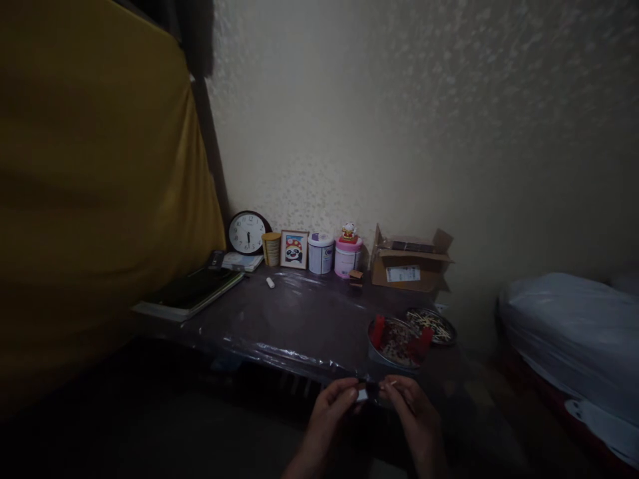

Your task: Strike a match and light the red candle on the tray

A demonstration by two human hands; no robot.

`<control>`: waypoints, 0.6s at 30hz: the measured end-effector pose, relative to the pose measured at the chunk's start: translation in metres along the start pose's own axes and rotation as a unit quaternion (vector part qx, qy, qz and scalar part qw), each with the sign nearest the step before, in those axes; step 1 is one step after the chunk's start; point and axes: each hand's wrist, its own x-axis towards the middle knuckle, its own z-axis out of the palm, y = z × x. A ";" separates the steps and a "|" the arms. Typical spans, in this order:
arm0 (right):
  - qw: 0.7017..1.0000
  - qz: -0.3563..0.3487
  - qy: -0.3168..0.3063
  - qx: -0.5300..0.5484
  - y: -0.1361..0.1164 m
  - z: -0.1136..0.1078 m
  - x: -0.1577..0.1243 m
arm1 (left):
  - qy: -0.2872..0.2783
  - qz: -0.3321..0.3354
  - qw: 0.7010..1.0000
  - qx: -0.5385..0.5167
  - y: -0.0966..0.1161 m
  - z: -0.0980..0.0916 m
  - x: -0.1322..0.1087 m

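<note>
Close to the near edge of a dark table under a shiny clear plastic cover (289, 313), a small flat white-and-dark piece (362, 396) sits between two bare hands, just on the near side of a round, shallow, metal-looking tin (382, 357) with upright red blocks (379, 328) in it. The left hand (329, 414) pinches the white end narrowly between thumb and curled fingers; the right hand (413, 414) is also drawn into a narrow pinch, with what looks like a thin pale stick (393, 384) at its fingertips. Whether the right fingers also touch the dark end of the piece, I cannot tell in this dim light. For fine work like this, the left hand would do best to be the steady one, gripping by the edges so the faces stay uncovered, while the right does any moving. A stick that slender could snap under a hard squeeze, so a light hold, well supported near the tip, seems wise. Resting both wrists would curb shaking, and more light would help most.
</note>
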 end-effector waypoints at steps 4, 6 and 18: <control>0.999 -0.042 0.006 -0.026 0.005 0.003 -0.003 | -0.024 0.000 0.999 -0.025 -0.001 -0.001 -0.002; 0.995 -0.080 -0.001 -0.053 0.006 0.004 -0.006 | -0.033 0.001 0.999 -0.028 -0.002 -0.002 -0.002; 0.930 -0.316 -0.026 -0.184 0.007 0.004 -0.017 | -0.040 0.052 0.997 0.034 -0.002 -0.008 0.001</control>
